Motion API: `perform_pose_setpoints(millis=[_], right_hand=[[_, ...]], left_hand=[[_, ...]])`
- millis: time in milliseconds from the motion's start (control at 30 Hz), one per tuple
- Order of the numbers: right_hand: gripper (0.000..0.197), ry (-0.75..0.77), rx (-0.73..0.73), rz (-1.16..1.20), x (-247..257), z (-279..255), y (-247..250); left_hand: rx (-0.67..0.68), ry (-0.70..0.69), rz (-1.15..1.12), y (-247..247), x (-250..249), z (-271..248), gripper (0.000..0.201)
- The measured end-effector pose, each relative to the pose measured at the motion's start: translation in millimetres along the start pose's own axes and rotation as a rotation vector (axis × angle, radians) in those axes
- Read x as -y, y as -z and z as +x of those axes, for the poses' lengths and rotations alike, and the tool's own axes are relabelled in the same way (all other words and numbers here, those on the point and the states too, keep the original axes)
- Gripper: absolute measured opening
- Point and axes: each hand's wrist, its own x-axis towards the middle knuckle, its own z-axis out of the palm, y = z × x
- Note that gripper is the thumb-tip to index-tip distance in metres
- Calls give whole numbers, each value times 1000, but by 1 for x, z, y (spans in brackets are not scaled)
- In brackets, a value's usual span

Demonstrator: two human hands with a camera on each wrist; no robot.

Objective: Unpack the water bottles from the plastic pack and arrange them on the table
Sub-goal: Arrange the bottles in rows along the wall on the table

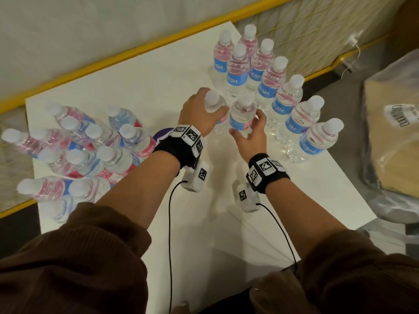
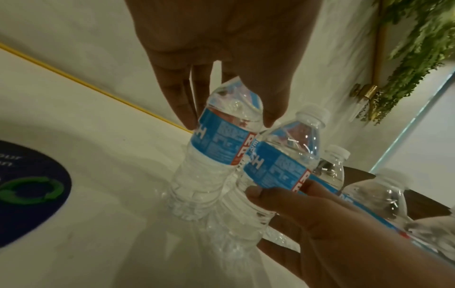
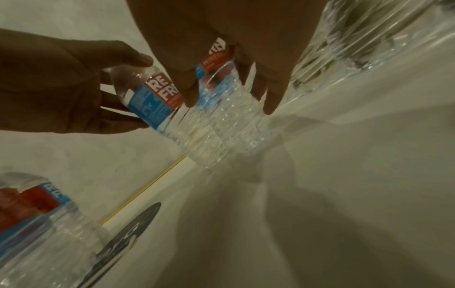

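Two clear water bottles with blue and red labels stand side by side in the middle of the white table [image 1: 145,87]. My left hand [image 1: 205,111] grips the left bottle [image 1: 214,105] from above, fingers round its shoulder [image 2: 221,136]. My right hand [image 1: 247,125] holds the right bottle [image 1: 242,114] round its label; it leans slightly [image 2: 278,165]. Both bases are at the table surface. Behind them, several bottles [image 1: 281,96] stand in two rows toward the far right corner. The plastic pack [image 1: 79,150] with several bottles lies at the left.
A round dark sticker [image 1: 162,135] lies on the table between the pack and my left wrist. A plastic-wrapped cardboard box [image 1: 392,137] sits off the table's right edge. A yellow rail [image 1: 127,64] runs along the wall behind.
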Motion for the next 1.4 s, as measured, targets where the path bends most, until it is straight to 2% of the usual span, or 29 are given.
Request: perform_pose_setpoints(millis=[100, 167, 233, 300, 400, 567, 733, 833, 1000, 1133, 1267, 1400], right_hand=[[81, 12, 1, -8, 2, 2, -3], [86, -26, -12, -43, 4, 5, -4], [80, -56, -10, -63, 3, 7, -1], [74, -72, -8, -36, -3, 7, 7], [72, -96, 4, -31, -11, 4, 19], [73, -65, 2, -85, -14, 3, 19], [77, -195, -65, -55, -17, 5, 18], [67, -220, -102, -80, -16, 9, 18], [66, -238, -91, -104, -19, 10, 15], [59, -330, -202, -5, -23, 6, 14], [52, -313, -241, -9, -23, 4, 8], [53, -331, -261, -27, -24, 9, 5]], left_hand=[[42, 18, -85, -12, 4, 5, 59], [108, 82, -180, -22, 10, 6, 65], [195, 136, -258, -30, 20, 5, 72], [245, 115, -234, -34, 28, 5, 77], [214, 47, -142, -40, 33, 9, 72], [148, 24, -124, -57, 26, 18, 61], [123, 90, -158, -75, 33, 16, 57], [66, 129, -206, -82, 36, 18, 55], [98, 96, -164, -91, 37, 29, 58], [118, 134, -191, -96, 37, 35, 55], [139, 114, -156, -101, 34, 44, 60], [150, 119, -89, -105, 32, 53, 52]])
